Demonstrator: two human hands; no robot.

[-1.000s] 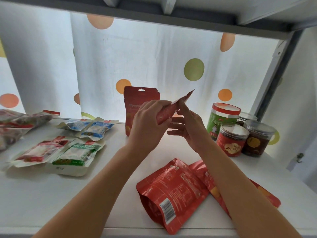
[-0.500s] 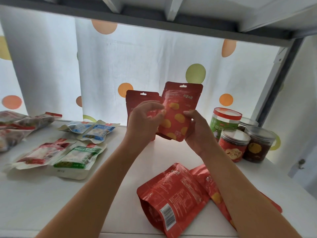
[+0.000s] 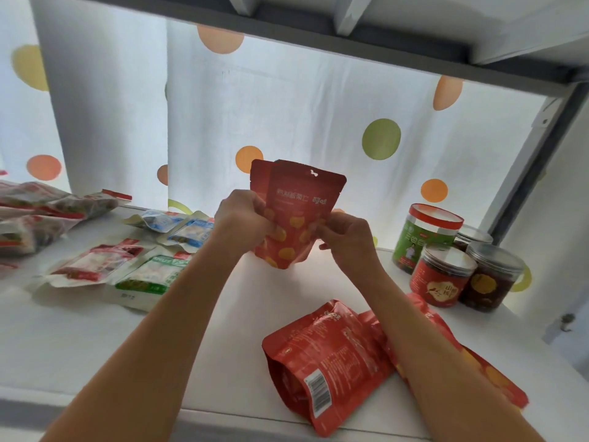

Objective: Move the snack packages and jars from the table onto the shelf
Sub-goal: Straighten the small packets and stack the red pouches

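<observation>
Red pouch (image 3: 299, 215): pinched upright between my left hand (image 3: 243, 220) and right hand (image 3: 345, 239), fingers closed on both side edges, squaring it against the pouch behind (image 3: 259, 177).

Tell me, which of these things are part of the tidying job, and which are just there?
Part of the job:
- red printed snack pouch, in both hands' grip
- red pouch lying flat
- clear lidded jars
- white sealed packets

Just there:
- white curtain with coloured dots
- grey metal shelf frame
</observation>
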